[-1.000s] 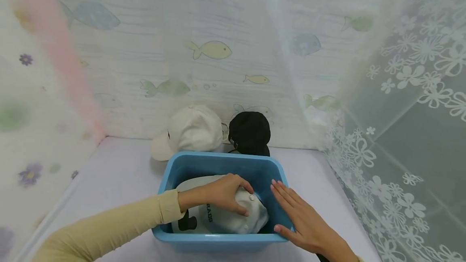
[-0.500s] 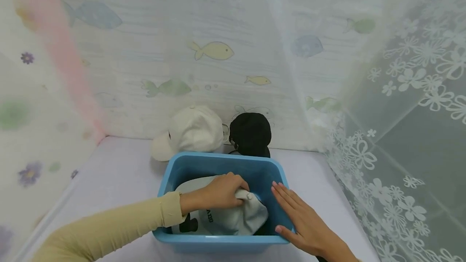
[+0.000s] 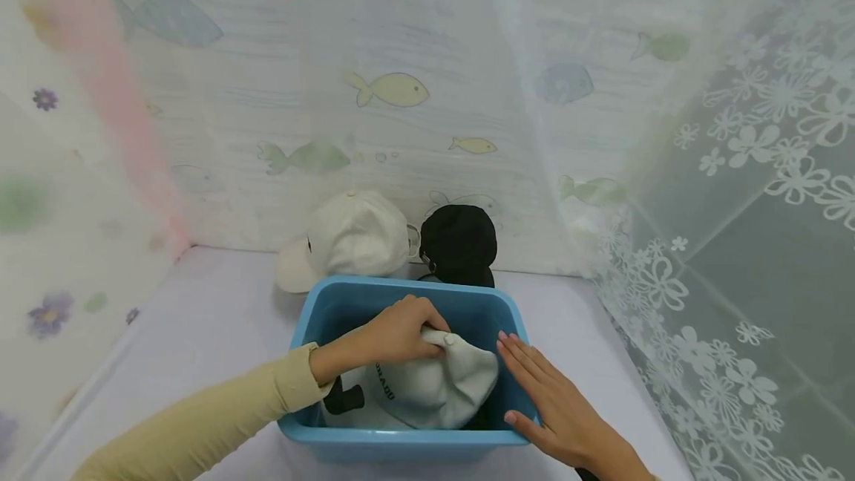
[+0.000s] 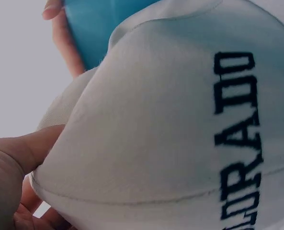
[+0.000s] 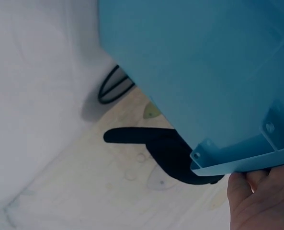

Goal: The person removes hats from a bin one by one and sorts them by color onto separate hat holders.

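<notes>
Inside the blue plastic bin (image 3: 401, 436) is a pale cap (image 3: 434, 396) with dark lettering and a black patch near its brim. My left hand (image 3: 403, 329) reaches into the bin and pinches the top of the crown, which puckers into folds. In the left wrist view, the thumb and fingers of the left hand (image 4: 10, 175) hold the cap (image 4: 146, 105) by the crown, beside the dark embroidered letters. My right hand (image 3: 554, 407) rests on the bin's right rim with its fingers straight; the right wrist view shows it (image 5: 266, 201) against the bin's edge.
Behind the bin, a white cap (image 3: 361, 236) and a black cap (image 3: 459, 243) sit side by side against the fish-patterned curtain (image 3: 467, 43). White cloth (image 3: 227, 303) covers the surface under the bin. Lace netting (image 3: 735, 362) hangs on the right.
My left hand has closed its fingers on the crown of the pale cap and raised it slightly, shifting the folds. The right hand stays on the rim.
</notes>
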Demonstrator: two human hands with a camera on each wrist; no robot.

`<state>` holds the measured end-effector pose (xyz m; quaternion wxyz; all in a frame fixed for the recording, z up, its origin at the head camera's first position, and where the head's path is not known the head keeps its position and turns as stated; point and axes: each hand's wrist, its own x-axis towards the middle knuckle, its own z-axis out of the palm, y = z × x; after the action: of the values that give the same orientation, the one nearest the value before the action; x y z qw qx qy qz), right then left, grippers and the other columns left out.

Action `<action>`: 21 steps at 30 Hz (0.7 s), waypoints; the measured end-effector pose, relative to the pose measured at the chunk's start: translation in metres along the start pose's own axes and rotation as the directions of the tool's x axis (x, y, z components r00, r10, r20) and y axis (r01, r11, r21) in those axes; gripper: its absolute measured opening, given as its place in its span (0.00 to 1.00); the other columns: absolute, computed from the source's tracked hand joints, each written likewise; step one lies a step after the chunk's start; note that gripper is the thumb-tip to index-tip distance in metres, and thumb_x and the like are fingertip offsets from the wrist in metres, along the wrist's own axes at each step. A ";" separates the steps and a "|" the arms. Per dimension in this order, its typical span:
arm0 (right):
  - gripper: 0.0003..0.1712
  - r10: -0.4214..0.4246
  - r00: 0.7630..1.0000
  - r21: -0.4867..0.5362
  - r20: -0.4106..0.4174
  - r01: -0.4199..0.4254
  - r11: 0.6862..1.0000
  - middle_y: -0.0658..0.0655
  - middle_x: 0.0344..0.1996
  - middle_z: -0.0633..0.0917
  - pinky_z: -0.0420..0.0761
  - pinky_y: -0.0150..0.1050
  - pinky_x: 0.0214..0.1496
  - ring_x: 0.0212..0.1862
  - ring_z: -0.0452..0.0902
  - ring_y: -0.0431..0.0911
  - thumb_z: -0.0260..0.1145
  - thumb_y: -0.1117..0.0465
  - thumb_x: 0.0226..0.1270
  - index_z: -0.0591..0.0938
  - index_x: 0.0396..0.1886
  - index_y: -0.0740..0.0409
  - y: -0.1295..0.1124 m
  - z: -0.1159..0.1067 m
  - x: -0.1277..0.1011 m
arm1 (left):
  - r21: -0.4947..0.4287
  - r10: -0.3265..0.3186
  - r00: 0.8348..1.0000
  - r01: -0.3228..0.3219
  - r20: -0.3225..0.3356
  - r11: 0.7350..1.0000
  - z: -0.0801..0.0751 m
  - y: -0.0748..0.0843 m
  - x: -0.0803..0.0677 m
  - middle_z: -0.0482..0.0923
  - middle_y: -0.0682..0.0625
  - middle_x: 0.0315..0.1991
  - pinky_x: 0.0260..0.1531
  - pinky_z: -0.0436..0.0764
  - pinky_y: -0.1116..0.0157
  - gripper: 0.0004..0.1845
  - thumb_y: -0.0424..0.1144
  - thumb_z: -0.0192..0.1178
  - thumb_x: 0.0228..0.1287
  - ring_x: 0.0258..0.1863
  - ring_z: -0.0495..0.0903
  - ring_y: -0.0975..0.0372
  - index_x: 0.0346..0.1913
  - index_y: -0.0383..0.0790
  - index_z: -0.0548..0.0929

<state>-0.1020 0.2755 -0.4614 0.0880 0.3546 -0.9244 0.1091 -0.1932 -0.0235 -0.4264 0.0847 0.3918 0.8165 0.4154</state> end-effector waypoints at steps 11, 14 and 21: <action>0.50 0.014 1.000 0.005 -0.013 -0.014 1.000 0.60 0.80 0.58 0.34 0.27 0.80 0.83 0.45 0.46 0.67 0.53 0.67 0.54 0.82 0.60 0.000 0.002 -0.001 | -0.064 0.040 0.998 -0.042 -0.040 0.997 -0.014 0.003 -0.002 0.90 0.53 0.38 0.36 0.82 0.71 0.07 0.31 0.73 0.59 0.35 0.82 0.70 0.41 0.41 0.93; 0.50 0.026 1.000 0.013 -0.013 -0.026 1.000 0.58 0.81 0.56 0.34 0.27 0.80 0.83 0.44 0.45 0.66 0.53 0.68 0.52 0.83 0.59 0.000 0.002 -0.002 | -0.073 0.046 0.998 -0.048 -0.037 0.996 -0.019 0.005 -0.003 0.90 0.52 0.39 0.39 0.82 0.71 0.08 0.32 0.73 0.60 0.38 0.83 0.69 0.42 0.40 0.93; 0.51 0.045 0.999 0.063 -0.017 -0.044 0.997 0.61 0.81 0.54 0.35 0.26 0.80 0.83 0.44 0.47 0.66 0.54 0.68 0.49 0.83 0.59 0.000 0.002 -0.003 | -0.132 0.063 0.997 -0.067 -0.037 0.989 -0.030 0.007 -0.008 0.90 0.51 0.40 0.40 0.84 0.70 0.09 0.33 0.73 0.61 0.39 0.85 0.69 0.44 0.39 0.92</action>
<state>-0.0996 0.2772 -0.4640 0.0829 0.3356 -0.9273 0.1434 -0.1982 -0.0452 -0.4038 0.0838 0.4051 0.7750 0.4778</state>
